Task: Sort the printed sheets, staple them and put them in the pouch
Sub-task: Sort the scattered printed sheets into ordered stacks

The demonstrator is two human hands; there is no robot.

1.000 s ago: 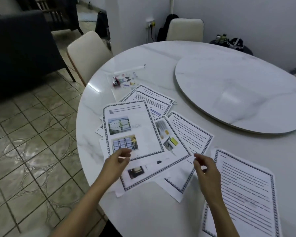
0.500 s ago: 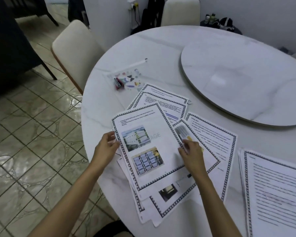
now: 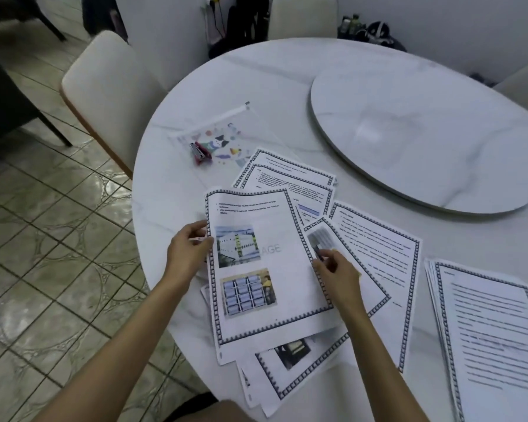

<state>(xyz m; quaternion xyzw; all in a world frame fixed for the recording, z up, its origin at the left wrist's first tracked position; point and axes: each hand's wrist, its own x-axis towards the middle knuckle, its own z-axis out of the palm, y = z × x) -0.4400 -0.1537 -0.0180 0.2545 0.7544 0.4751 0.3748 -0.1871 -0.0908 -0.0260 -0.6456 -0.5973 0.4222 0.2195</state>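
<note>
Several bordered printed sheets lie fanned out on the round white table. On top is a sheet with two pictures. My left hand pinches its left edge and my right hand grips its right edge, so the sheet bows upward. Text sheets spread out to the right and behind it. A separate stack of text sheets lies at the far right. A clear patterned zip pouch rests further back, with a small pink stapler at its near left corner.
A large round turntable covers the table's far right. A cream chair stands at the left of the table, another cream chair at the back. Bags and cables sit on the floor by the wall. Tiled floor lies to the left.
Both hands moved up from the sheets' near edge to the picture sheet's two sides and took hold of it. The sheet now bows. The view has shifted closer and rightward.
</note>
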